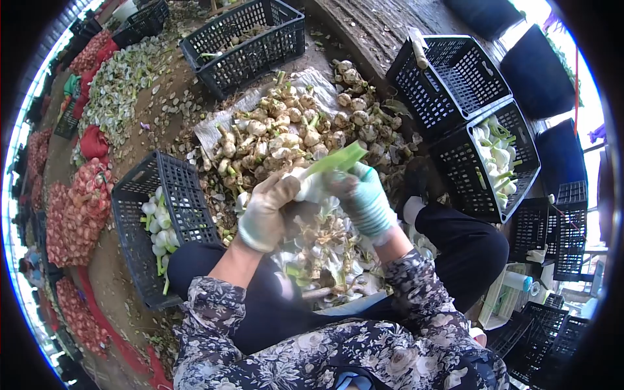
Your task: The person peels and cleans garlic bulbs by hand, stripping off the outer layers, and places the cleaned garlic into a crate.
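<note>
While left grip (268, 207) and right grip (361, 197) clasp white garlic bulb (313, 187), stalk (340, 158) juts out broad, pale green

Your left hand (265, 211) and right hand (365, 203) are working close together, with a garlic stalk (338, 159) filling the gap between them. Just ahead, the garlic heap (279, 133) is blocking low forward travel, while open air is running above it toward the far crate (253, 68). On your left, the near crate's wall (188, 205) is standing beside your left knee (195, 260), so a hand is needing to clear the rim. On your right, your bent right knee (478, 250) is crowding the low route to the filled crate (458, 166); a wooden handle (420, 55) is obstructing the adjoining crate's (416, 94) rim.
</note>
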A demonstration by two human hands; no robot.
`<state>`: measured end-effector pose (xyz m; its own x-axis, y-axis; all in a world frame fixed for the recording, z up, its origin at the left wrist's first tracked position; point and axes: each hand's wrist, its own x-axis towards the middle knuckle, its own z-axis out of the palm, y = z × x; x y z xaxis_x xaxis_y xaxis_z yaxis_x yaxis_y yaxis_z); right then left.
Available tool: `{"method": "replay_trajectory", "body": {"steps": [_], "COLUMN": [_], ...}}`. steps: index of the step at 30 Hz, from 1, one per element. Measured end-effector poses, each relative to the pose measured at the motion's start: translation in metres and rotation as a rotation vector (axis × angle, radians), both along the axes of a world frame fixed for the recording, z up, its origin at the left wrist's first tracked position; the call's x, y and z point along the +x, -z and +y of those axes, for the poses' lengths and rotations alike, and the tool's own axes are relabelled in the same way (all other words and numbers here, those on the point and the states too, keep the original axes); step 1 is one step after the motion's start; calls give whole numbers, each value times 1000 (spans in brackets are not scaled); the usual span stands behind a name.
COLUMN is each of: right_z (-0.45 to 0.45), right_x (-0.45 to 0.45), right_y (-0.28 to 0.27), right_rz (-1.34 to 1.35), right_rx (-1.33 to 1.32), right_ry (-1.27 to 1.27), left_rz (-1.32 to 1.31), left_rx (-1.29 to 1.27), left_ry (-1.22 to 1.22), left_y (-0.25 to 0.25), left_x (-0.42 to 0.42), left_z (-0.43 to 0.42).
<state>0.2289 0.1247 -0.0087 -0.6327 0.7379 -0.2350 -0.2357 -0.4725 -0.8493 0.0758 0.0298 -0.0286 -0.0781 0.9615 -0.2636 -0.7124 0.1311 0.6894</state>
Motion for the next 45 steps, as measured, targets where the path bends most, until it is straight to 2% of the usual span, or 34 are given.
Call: {"method": "replay_trajectory", "body": {"steps": [1,2,3,5,6,7,8,10,11,12,14,15,16,17,18,19,21,22,24,26,27,28,30,31,33,34,36,37,39,40,42,43,44,45], "right_z": [2,7,3,3,5,2,5,-2,-1,1,21,28,30,21,14,19,26,18,7,-1,0,-9,-17,-16,-7,0,9,17,31,35,31,32,29,19], "right_x": [5,12,7,4,4,0,5,4,3,0,19,24,20,27,33,30,39,34,16,7,5,-4,-6,-4,6,7,11,16,31,37,43,33,35,23], "right_y": [20,38,31,30,28,19,20,11,-3,-20,25,57,64,70,68,93,113,48,20,14,14,11,16,15,12,20,38,48,64,42,47,47,41,4], "right_rz": [283,398,453,343,175,86,-71,14,135,255,339,89,-161,-188,-120,-240,-15,326,236,88,-149,-200,-121,-165,-254,-387,-418,-484,-615,-743,-713,-531,-367,-498], "right_rx": [-178,-454,-454,-310,-170,-91,27,80,-214,-507,-363,-31,301,-32,-139,186,22,-469,-281,53,31,122,281,285,293,522,710,746,806,590,681,438,439,362], "right_ry": [20,-28,24,60,42,58,-56,-76,85,246,180,117,53,33,-122,-168,-206,-184,-158,-179,-191,-42,19,-32,-129,-147,-209,-295,-462,-594,-412,-361,-304,-333], "left_rz": [-192,-385,-354,270,582,590,522,382,83,84,87,123,160,152,143,-41,-12,5,68,89,22,117,308,254,322,356,488,472,405,352,492,584,677,767], "left_rx": [37,70,101,141,161,73,84,96,89,121,189,177,164,160,152,154,177,190,81,26,45,55,68,30,54,69,-66,-40,1,17,-53,-80,-106,-2], "left_ry": [47,95,94,-51,-127,-158,-134,-83,-54,-19,47,31,16,-12,-39,50,80,98,40,-75,-79,-76,-71,-26,35,69,106,113,116,106,133,152,174,170], "left_y": [-16,-32,-28,-15,-9,-4,-2,-21,-23,-20,2,12,19,21,17,3,-6,-10,-14,-15,-12,-10,-12,-15,-15,-15,-11,-13,-15,-15,-13,-10,-6,0], "left_x": [2,4,2,5,5,8,6,8,4,4,3,1,0,-2,-2,-6,-2,0,2,7,5,6,11,8,8,9,14,14,9,4,3,5,8,9], "left_z": [2,3,3,7,9,6,4,0,-2,-2,0,-2,-2,-2,-2,0,1,1,1,4,7,5,-1,-2,-1,0,1,1,0,-2,-2,-1,0,2]}}
